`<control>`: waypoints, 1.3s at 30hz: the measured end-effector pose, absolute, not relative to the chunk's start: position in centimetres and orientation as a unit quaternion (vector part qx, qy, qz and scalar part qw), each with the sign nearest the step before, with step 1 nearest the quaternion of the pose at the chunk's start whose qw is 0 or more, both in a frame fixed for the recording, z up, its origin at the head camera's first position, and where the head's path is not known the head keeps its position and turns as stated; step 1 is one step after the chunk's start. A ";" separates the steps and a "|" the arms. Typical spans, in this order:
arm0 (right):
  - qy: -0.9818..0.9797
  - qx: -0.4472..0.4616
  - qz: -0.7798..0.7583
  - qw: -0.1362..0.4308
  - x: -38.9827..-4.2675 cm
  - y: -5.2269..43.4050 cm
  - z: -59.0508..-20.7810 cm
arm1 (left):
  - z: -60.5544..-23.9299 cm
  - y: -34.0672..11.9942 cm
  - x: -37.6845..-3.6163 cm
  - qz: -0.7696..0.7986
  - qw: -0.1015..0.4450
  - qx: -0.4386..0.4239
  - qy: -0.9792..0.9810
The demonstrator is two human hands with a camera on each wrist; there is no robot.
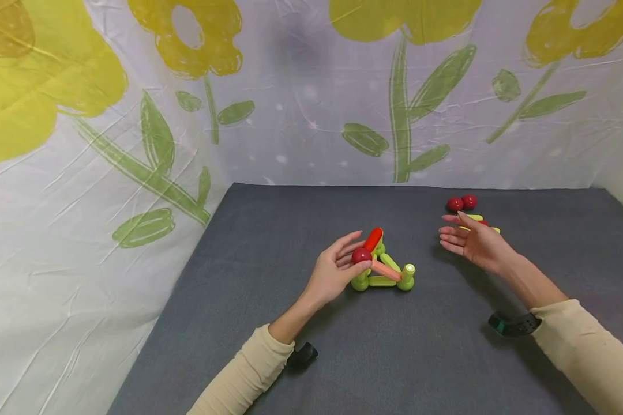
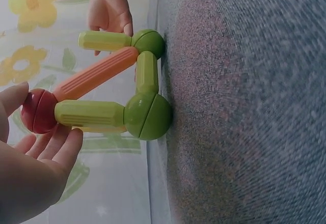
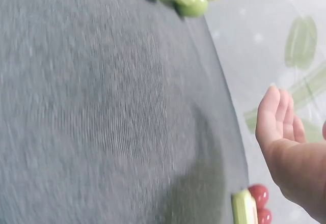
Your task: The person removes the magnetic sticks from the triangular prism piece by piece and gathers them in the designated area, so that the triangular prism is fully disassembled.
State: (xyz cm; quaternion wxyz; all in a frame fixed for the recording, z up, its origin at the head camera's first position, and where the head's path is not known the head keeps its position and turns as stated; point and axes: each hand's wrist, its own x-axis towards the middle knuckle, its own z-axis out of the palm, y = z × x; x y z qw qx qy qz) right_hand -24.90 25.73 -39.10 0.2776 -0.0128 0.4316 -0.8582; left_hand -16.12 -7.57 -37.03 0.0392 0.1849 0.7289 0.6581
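Red plastic ball (image 1: pixel 361 255) sits at the top of a small frame of green plastic rods and green ball joints (image 1: pixel 383 276), near the middle of the dark grey felt mat (image 1: pixel 270 242); the left hand (image 1: pixel 337 268) pinches it between thumb and fingertips; an orange ribbed rod (image 1: pixel 386 270) slants from the ball down and right to a green joint; the right hand (image 1: pixel 472 241) hovers well apart to the right, fingers relaxed and holding nothing, beside loose red balls (image 1: pixel 462 203) and a yellow-green rod (image 3: pixel 244 207).
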 end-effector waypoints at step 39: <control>0.601 -0.054 -0.716 0.352 -24.6 15.5 -35.6 | -36.7 -7.7 -16.2 0.666 0.035 0.177 0.724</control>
